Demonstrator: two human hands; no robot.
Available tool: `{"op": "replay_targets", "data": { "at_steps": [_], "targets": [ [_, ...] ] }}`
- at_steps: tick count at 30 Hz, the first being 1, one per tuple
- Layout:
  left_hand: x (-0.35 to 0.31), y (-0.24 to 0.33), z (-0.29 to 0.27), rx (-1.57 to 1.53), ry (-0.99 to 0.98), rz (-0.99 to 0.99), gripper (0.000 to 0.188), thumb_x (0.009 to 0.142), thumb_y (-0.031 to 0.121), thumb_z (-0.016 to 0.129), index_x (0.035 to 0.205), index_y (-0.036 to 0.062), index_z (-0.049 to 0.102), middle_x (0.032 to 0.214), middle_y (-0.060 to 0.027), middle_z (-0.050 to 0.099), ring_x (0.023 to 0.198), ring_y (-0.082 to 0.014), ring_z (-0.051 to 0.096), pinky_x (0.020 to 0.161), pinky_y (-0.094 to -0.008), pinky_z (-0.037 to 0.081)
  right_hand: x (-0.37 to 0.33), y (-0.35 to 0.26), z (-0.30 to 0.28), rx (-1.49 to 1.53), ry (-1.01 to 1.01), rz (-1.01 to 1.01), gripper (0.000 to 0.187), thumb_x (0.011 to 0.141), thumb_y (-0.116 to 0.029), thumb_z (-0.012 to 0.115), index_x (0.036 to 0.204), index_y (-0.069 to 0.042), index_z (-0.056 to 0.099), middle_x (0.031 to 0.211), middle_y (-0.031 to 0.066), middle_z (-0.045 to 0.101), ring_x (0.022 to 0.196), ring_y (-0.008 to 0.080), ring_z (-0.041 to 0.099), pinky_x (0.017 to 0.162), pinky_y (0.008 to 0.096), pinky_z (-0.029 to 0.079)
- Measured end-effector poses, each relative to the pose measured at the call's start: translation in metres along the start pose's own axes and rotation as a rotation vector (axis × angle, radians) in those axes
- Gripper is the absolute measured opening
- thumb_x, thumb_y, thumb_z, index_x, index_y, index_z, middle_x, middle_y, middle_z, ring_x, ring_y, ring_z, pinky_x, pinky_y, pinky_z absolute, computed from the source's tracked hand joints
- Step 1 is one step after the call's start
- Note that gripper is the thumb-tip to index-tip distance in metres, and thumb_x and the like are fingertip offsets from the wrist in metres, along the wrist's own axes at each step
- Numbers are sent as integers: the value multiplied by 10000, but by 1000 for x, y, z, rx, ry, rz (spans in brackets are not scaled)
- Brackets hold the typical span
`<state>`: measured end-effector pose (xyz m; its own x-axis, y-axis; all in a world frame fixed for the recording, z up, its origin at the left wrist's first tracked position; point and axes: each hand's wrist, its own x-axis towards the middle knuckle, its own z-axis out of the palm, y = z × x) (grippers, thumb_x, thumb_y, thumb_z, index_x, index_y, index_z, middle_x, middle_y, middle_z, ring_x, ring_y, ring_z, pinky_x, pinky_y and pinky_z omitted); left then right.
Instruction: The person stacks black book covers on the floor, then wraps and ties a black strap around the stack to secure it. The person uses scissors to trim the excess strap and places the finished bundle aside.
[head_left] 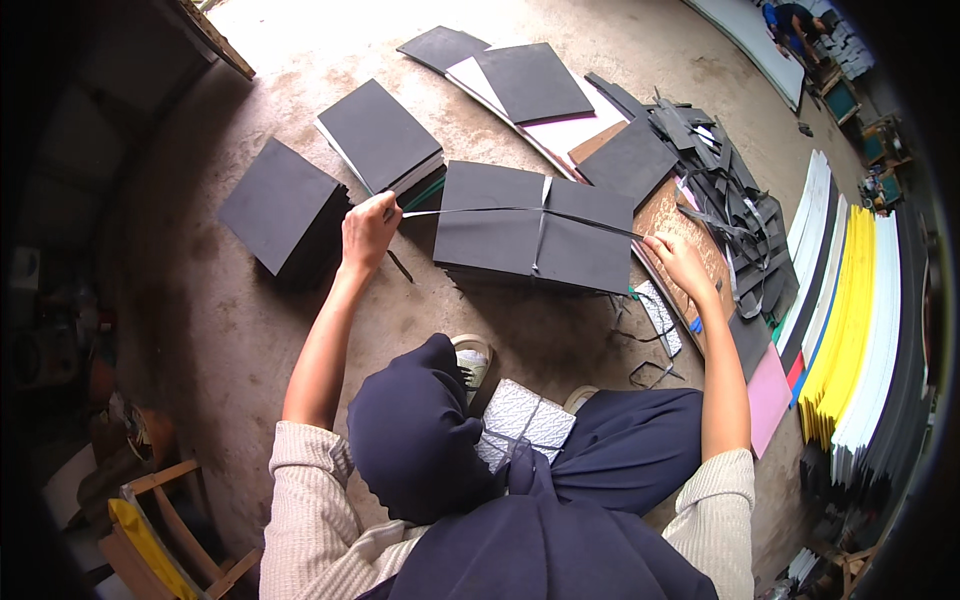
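A stack of dark grey foam-like sheets [490, 238] sits on the floor in front of me. A thin black strap [590, 223] is stretched lengthwise over its top. Another, lighter-looking band [541, 240] crosses the stack front to back. At the left end of the strap, my left hand [368, 235] is closed on it, just off the stack's left edge. My right hand [680, 266] pinches the strap's other end beyond the right edge. Whether the strap runs under the stack is hidden.
Two more sheet stacks [280, 205] [380, 135] stand to the left. A heap of dark offcut strips [750, 230] lies to the right, by a brown board [675, 225]. Upright coloured sheets [845, 320] line the far right. Loose strap pieces [655, 373] lie near my leg. Another person [797, 28] bends at the far right.
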<state>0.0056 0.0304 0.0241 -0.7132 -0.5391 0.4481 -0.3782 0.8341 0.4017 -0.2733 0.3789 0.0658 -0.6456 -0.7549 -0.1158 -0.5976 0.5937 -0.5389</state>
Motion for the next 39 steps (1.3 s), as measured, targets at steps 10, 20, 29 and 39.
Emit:
{"op": "replay_targets", "data": {
  "at_steps": [10, 20, 29, 39],
  "targets": [
    [-28, -14, 59, -127, 53, -27, 183, 715, 37, 614, 711, 32, 432, 648, -109, 524, 590, -305, 540, 509, -342, 430, -13, 45, 75, 162, 221, 143, 335, 892, -333, 476, 842, -20, 586, 581, 165, 471, 527, 270, 466, 525, 355, 377],
    [-111, -57, 149, -749, 12, -701, 342, 818, 78, 526, 613, 96, 253, 579, 74, 280, 560, -19, 257, 472, -196, 224, -20, 77, 173, 1037, 170, 383, 307, 924, -233, 418, 1073, -12, 568, 911, 57, 608, 814, 104, 555, 707, 254, 445],
    [-129, -33, 195, -994, -121, -877, 92, 832, 103, 520, 882, 26, 523, 785, 3, 522, 682, -86, 487, 604, -223, 418, -32, 97, 226, 1104, 264, 444, 266, 912, -230, 430, 1034, -23, 546, 859, 40, 580, 766, 117, 550, 671, 261, 450],
    [-151, -52, 219, -959, -94, -927, 279, 831, 146, 533, 1076, 17, 497, 972, -60, 553, 804, -157, 558, 673, -286, 472, -29, 115, 251, 948, 226, 419, 224, 899, -227, 445, 989, -37, 521, 801, 21, 550, 712, 131, 545, 631, 268, 455]
  ]
}}
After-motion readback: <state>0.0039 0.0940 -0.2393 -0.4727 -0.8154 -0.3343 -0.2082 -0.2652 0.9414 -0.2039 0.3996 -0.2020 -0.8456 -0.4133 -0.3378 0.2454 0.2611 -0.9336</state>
